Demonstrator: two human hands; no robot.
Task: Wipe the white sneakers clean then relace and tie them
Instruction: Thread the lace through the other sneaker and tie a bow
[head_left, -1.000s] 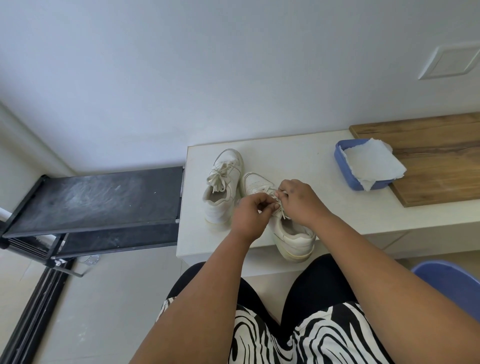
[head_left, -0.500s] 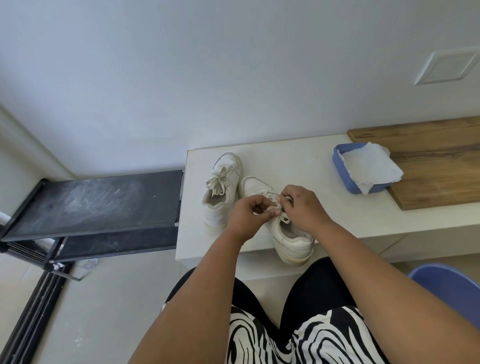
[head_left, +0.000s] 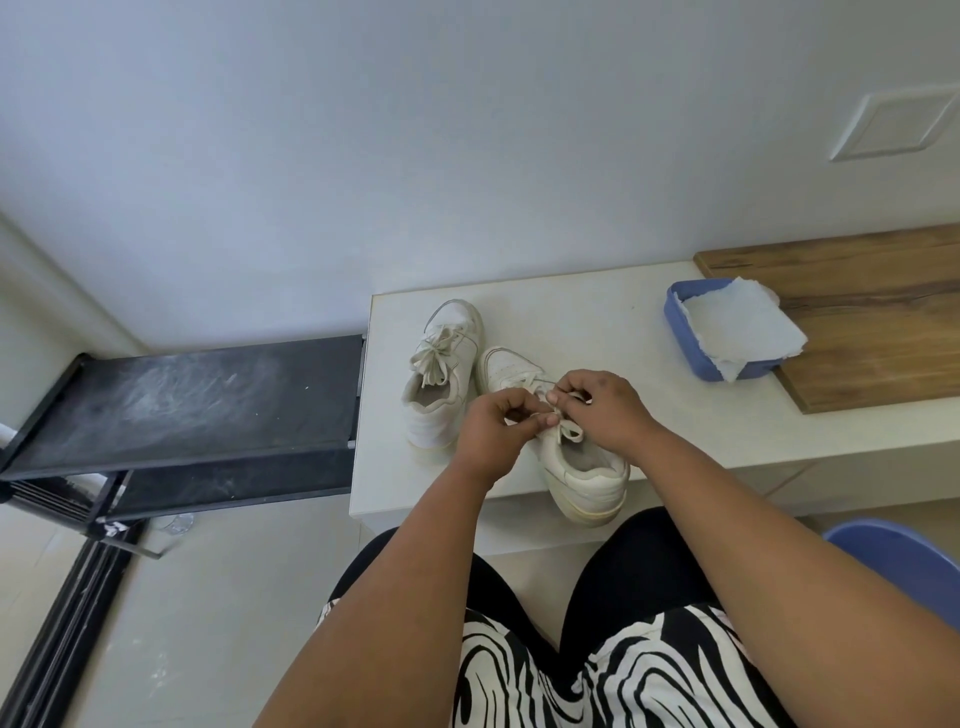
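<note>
**Both hands on the near shoe's lace**

We see the near shoe (head_left: 571, 467) with its heel past the bench (head_left: 597, 322) front edge. The left hand (head_left: 496, 426) and right hand (head_left: 605, 410) both pinch its lace (head_left: 569, 431) with curled fingers. The far shoe (head_left: 441, 374), already tied, sits just beside it near the bench's left edge. Open bench top lies between the shoes and a blue tub (head_left: 675, 322) holding paper (head_left: 737, 327), which overlaps a wooden board (head_left: 857, 322). A black rack (head_left: 192, 400) stands left of the bench, against the white wall (head_left: 415, 130).

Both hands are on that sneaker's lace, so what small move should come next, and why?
Probably draw the loops apart to snug the bow. Left hand and right hand both pinch the lace over the near sneaker; the far sneaker already shows a bow.
</note>
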